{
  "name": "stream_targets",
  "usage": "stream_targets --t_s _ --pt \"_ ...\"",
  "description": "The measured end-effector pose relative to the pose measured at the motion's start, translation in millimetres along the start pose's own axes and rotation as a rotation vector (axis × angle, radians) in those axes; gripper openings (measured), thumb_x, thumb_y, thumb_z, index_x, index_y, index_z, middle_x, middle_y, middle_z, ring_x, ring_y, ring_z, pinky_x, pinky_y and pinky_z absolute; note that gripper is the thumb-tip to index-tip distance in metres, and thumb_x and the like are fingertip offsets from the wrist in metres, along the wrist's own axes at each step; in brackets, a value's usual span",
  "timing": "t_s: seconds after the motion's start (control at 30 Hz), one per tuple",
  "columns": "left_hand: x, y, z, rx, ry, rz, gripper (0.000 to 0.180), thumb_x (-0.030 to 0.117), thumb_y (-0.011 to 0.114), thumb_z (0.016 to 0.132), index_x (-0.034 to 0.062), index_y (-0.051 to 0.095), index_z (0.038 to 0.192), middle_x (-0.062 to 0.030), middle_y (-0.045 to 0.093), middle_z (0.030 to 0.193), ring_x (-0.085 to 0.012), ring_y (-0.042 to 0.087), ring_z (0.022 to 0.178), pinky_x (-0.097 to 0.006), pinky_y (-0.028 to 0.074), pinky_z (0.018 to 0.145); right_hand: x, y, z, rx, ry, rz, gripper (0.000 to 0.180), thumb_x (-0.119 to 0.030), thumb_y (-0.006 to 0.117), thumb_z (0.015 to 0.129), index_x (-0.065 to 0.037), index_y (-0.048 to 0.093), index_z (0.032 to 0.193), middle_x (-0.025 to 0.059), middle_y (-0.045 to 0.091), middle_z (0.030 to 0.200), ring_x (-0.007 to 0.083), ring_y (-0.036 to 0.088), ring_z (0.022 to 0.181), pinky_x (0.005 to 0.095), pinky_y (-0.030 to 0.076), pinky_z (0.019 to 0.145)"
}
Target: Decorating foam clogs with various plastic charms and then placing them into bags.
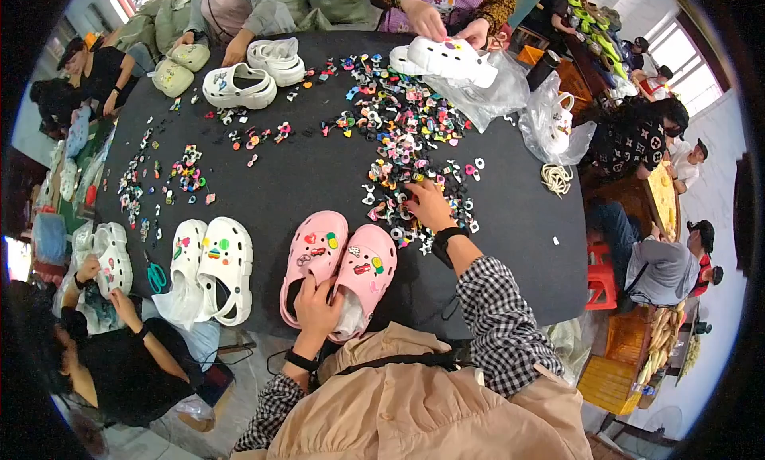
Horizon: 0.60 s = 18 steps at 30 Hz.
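A pair of pink clogs (315, 241) stands on the black table close in front of me, with colourful shoe charms set in the uppers. My left hand (317, 307) is closed on the inner rim of the left pink clog, its fingertips partly inside the opening. Clear plastic shows in the heel of the right one. Out ahead, my right hand (431, 206) touches the near part of a big heap of loose shoe charms (406, 125). Its fingers are bent and apart over the charms, and no charm can be made out between them.
Left of the pink clogs stand white clogs (225, 257) with charms, beside teal scissors (155, 275). Smaller charm groups (188, 173) lie at the left. Across the table a person's hands hold a white clog (450, 60) over plastic. A cord bundle (556, 179) lies right.
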<state>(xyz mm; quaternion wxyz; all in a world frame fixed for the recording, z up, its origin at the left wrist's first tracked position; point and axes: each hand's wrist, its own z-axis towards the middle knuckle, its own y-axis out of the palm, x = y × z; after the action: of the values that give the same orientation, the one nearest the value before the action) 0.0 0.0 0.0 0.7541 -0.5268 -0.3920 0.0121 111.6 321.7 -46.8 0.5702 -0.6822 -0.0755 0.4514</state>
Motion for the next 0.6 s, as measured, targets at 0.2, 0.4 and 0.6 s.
stream_targets --t_s 0.2,0.4,0.6 --pt "4.1 0.3 1.0 0.079 0.065 -0.018 0.029 0.018 0.068 0.07 0.0058 0.069 0.096 -0.0179 0.055 0.094 -0.0373 0.059 0.081 -0.044 0.049 0.068 13.1 -13.3 -15.4 0.046 0.08 0.337 0.017 -0.001 0.066 0.077 -0.006 0.064 0.094 0.0109 0.062 0.094 0.0276 0.061 0.083 0.035 0.05 0.074" --pt "1.1 -2.5 1.1 0.034 0.039 0.015 0.03 0.019 0.069 0.071 0.0055 0.069 0.098 -0.0277 0.056 0.111 -0.0386 0.061 0.086 -0.044 0.05 0.07 13.6 -39.0 -29.7 -0.064 0.351 1.169 0.012 -0.007 0.06 0.09 -0.007 0.058 0.102 0.0008 0.06 0.091 0.0085 0.056 0.081 0.0225 0.046 0.074" --pt "2.0 -0.1 2.2 0.069 0.08 -0.007 0.028 0.018 0.068 0.072 0.0055 0.068 0.097 -0.0174 0.053 0.092 -0.0372 0.058 0.082 -0.045 0.048 0.067 5.9 -55.4 -37.5 -0.117 0.52 1.616 0.015 -0.005 0.049 0.092 -0.009 0.053 0.106 0.0067 0.06 0.101 0.0138 0.057 0.087 0.0257 0.048 0.075"
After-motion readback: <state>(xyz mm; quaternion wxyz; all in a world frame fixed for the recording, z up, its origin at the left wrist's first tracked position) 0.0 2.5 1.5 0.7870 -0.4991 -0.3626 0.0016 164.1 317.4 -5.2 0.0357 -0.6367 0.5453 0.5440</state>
